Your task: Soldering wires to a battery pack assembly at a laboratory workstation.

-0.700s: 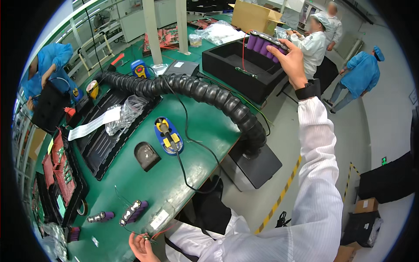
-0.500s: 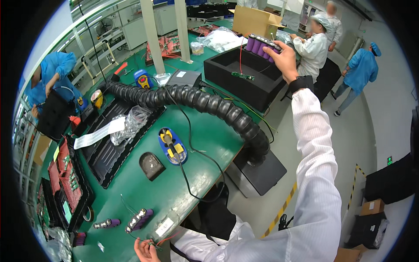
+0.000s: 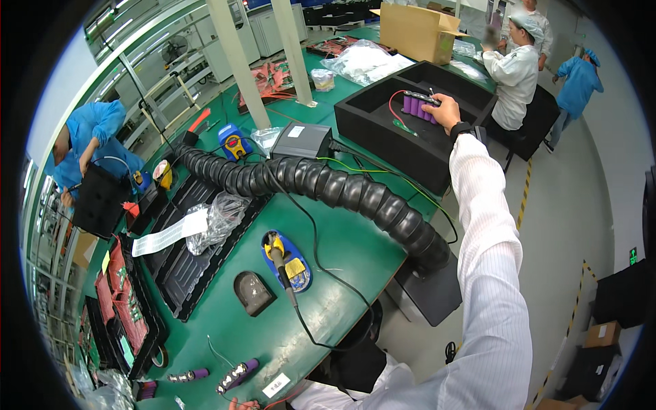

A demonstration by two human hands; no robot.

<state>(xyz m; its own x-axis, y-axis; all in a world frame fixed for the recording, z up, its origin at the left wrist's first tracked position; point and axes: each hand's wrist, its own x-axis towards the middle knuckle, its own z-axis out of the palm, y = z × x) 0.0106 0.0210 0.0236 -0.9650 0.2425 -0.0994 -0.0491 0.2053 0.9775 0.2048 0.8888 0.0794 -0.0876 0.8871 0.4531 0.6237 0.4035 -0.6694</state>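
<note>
At the far right of the bench, my right hand [image 3: 445, 113] grips a purple battery pack [image 3: 418, 108], several cylindrical cells in a row. The pack is held inside a black foam box [image 3: 403, 154], with the hand over its right end. A red wire [image 3: 391, 102] loops from the pack to a small green circuit board [image 3: 404, 127]. Only the fingertips of my left hand [image 3: 244, 404] show at the lower edge; they look curled, and what they hold is cut off. Beside them are a red wire [image 3: 283, 400] and a second purple battery pack [image 3: 238, 375] on the bench.
A soldering iron [image 3: 279, 260] rests in its blue stand [image 3: 297, 273]. A thick black corrugated hose [image 3: 328, 186] crosses the bench. Left lie open black cases [image 3: 130, 301] and another small battery pack [image 3: 188, 375]. Co-workers stand at the far left [image 3: 96, 140] and far right [image 3: 516, 78].
My right hand has lowered the battery pack from above the foam box into it. The view has shifted, so the bench sits lower and my left hand is mostly out of frame.
</note>
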